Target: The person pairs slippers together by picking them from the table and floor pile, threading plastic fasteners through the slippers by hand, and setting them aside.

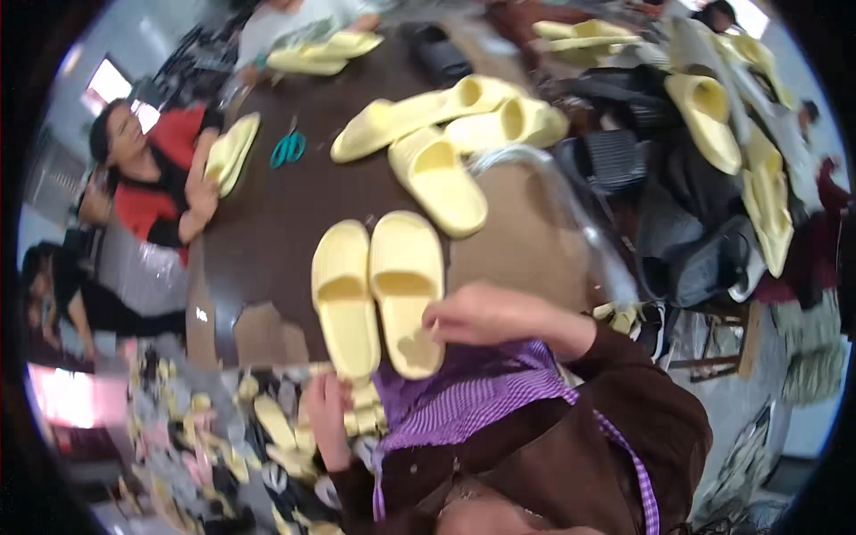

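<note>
Two pale yellow slide sandals lie side by side at the table's near edge, heels toward me: a left slide (346, 299) and a right slide (407, 290). My right hand (486, 314) is over the right slide's heel at its outer edge, fingers curled together in a pinch. Whatever may be between those fingertips is too small or hidden to make out. Just below the left slide's heel is my left hand (328, 417), fingers bent upward and blurred. Whether it touches that heel I cannot tell.
More yellow slides (437, 183) lie farther back on the dark table (276, 232), with teal-handled scissors (288, 148) to their left. Brown cardboard (522, 232) and clear plastic sit at right, beside piled black slides (611, 160). A co-worker (160, 169) at left holds yellow slides.
</note>
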